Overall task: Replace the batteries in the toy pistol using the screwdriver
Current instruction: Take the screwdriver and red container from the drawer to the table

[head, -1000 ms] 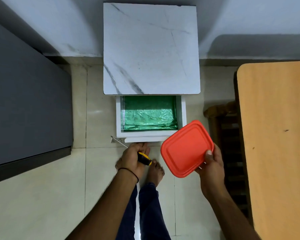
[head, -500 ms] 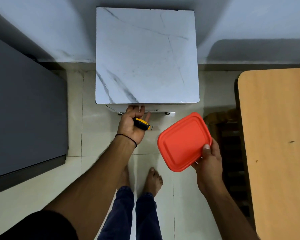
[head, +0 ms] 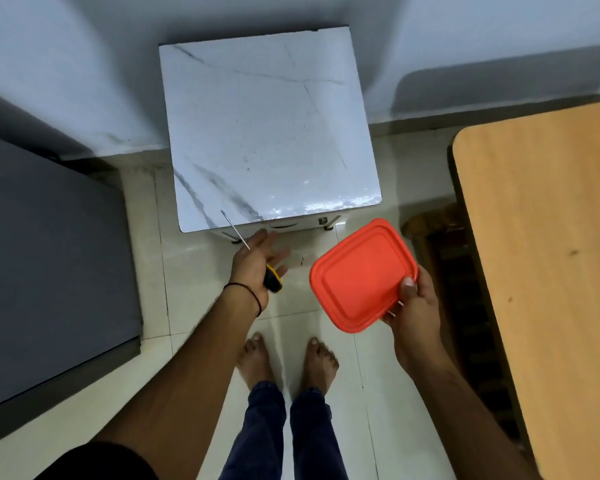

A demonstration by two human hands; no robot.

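Observation:
My left hand holds a screwdriver with a yellow and black handle; its thin metal shaft points up-left over the corner of the white marble-topped cabinet. The fingers are partly spread just in front of the cabinet's shut drawer. My right hand grips a red-lidded plastic box by its lower right corner, held above the floor to the right of the left hand. What the box holds is hidden. No toy pistol or batteries are in sight.
A wooden table fills the right side, with a dark wooden chair tucked beside it. A dark grey surface stands at the left. My bare feet are on the pale tiled floor.
The green-lined drawer, open a second ago, has been pushed shut by my left hand. That hand has since drawn back from the drawer front, fingers spreading. The red-lidded box stayed in my right hand.

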